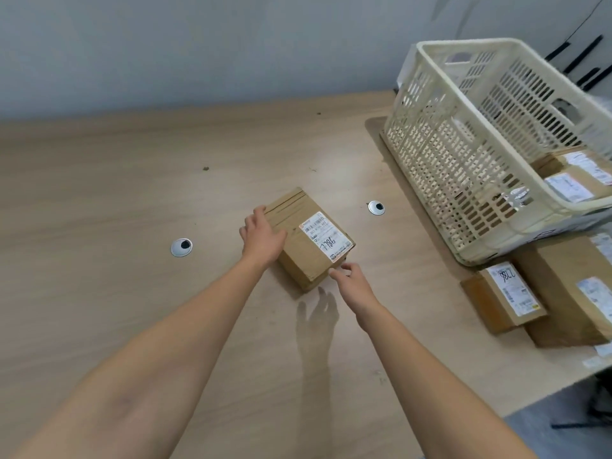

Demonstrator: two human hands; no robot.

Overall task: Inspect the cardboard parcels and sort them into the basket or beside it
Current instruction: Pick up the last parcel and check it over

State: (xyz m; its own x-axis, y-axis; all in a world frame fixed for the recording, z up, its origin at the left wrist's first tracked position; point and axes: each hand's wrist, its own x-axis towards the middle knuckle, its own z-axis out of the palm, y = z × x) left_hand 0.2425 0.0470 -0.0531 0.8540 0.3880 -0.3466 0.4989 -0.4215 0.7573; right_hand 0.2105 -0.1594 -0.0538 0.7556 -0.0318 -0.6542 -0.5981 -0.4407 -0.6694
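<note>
A brown cardboard parcel (306, 238) with a white shipping label lies flat on the wooden table (132, 193), label up. My left hand (261, 236) rests on its left side, fingers curled over the top edge. My right hand (347, 279) touches its near right corner with the fingertips, fingers apart. A cream plastic basket (463, 167) stands at the right with labelled parcels (576, 173) inside it. Two more labelled parcels lie beside the basket near the table's edge: a small one (503, 299) and a larger one (569, 293).
Two round grey cable grommets (181, 247) (376, 207) are set into the table on either side of the parcel. A pale wall runs behind the table. The table's right edge drops off at the lower right, with dark floor beyond.
</note>
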